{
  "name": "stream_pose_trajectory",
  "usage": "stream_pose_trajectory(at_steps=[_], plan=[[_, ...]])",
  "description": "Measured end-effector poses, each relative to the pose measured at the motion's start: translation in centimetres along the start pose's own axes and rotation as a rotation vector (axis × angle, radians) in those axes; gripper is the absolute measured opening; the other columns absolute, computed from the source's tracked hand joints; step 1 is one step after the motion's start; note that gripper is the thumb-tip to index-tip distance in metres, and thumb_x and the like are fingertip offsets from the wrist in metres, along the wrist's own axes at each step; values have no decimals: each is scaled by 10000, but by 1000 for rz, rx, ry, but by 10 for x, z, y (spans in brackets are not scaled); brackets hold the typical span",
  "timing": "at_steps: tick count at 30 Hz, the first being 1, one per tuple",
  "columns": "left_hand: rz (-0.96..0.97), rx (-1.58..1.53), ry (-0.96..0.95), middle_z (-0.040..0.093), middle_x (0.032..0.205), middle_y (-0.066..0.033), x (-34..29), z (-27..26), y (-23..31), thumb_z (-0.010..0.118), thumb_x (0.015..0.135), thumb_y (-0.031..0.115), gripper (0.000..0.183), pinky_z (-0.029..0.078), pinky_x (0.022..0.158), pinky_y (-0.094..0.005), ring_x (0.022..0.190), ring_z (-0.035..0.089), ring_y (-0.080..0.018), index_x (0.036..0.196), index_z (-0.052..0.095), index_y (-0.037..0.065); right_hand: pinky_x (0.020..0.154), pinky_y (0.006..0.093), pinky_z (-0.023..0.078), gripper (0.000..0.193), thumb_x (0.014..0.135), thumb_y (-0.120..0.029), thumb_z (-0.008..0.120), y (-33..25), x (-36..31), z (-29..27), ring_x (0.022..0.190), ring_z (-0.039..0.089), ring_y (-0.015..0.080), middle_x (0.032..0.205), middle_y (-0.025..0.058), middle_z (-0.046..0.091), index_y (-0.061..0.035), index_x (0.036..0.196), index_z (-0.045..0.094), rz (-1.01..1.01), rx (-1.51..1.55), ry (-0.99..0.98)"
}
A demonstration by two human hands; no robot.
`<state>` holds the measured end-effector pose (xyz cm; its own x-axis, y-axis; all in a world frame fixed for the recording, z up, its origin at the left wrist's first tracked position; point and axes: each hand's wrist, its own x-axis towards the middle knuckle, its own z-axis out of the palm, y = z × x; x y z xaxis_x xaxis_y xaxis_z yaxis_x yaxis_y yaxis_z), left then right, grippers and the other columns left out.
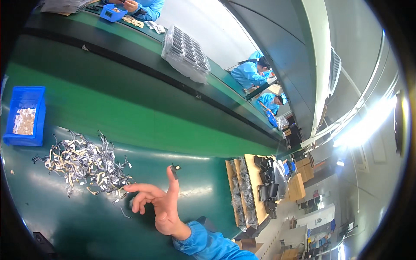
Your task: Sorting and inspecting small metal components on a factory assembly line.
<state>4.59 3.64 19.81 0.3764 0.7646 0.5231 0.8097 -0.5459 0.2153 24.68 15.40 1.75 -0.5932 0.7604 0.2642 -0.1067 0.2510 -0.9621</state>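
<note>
A small dark part point(175, 172) with a gold fleck sits at the tip of the raised digit of the right hand point(164, 206), above the desk point(203, 180). The grip is loose: the visible fingers are spread and none closes around the part, so how it stays there I cannot tell. The left hand is out of view.

The part looks very light and thin, probably bendy and easily creased; the edges seem the best place to take it, using 2 fingertips and little pressure.

Another finger points at the near edge of a pile point(86, 164) of small cables; whether it touches, I cannot tell. These look light, limp and prone to snagging, best lifted singly by an end.

Beyond the pile stands 1 blue bin point(38, 125) of pale pieces. To the right, black parts point(269, 190) lie on boards point(255, 190).
</note>
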Motion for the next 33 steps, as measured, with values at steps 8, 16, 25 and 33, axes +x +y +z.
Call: stream_pose_trajectory(at_steps=[8,16,25,33], plan=[[21,18,1,646,896,-62,3,4,0,675,825,260,268,492,790,-375,809,617,-228,1032,688,89,653,289,518,1048,937,-727,455,1,-1,-2,822,647,219,1330,317,559,-244,1569,-226,1,24,0],[49,42,-5,641,893,-60,3,4,0,673,830,275,268,487,791,-381,811,613,-227,1026,680,93,658,290,514,1026,954,-705,452,4,-2,0,819,643,215,1319,316,564,-236,1570,-222,-25,24,-11],[94,76,9,636,888,-56,6,6,-1,671,835,293,269,480,792,-389,813,607,-225,1019,670,97,674,273,498,1008,968,-671,464,3,0,1,837,637,198,1342,295,560,-215,1584,-191,-24,42,-16],[144,82,11,631,885,-54,15,7,-1,669,840,308,271,474,793,-396,814,602,-224,1013,661,100,660,246,477,984,987,-631,480,5,-3,-5,834,632,179,1375,272,553,-212,1596,-170,-44,69,-33]])
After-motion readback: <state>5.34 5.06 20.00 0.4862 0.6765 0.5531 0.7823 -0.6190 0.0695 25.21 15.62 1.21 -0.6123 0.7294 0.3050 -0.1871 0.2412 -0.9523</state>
